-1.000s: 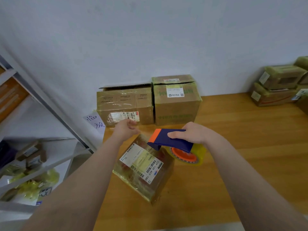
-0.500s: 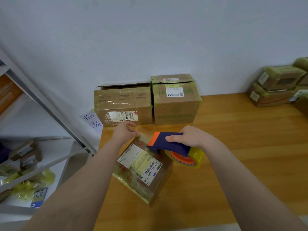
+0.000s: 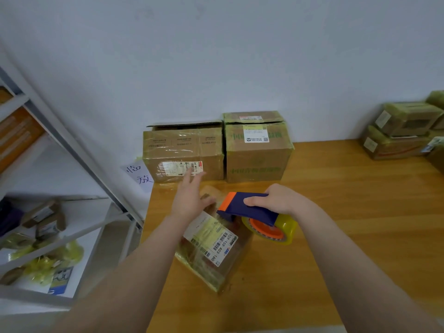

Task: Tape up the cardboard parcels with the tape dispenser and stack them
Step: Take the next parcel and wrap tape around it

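A small cardboard parcel (image 3: 213,248) wrapped in yellowish tape, with a white barcode label, lies tilted on the wooden table (image 3: 336,212). My left hand (image 3: 189,198) rests flat on its far end, fingers spread. My right hand (image 3: 278,200) grips the blue and orange tape dispenser (image 3: 249,207), whose yellow tape roll (image 3: 271,230) sits just right of the parcel. The dispenser's orange nose touches the parcel's upper edge.
Two larger taped boxes (image 3: 185,152) (image 3: 258,150) stand against the wall behind the parcel. More taped parcels (image 3: 403,131) are stacked at the far right. A metal shelf (image 3: 72,212) with small packages stands to the left of the table.
My left hand has opened and slid forward over the parcel's far end. The dispenser has shifted slightly left onto the parcel's edge.
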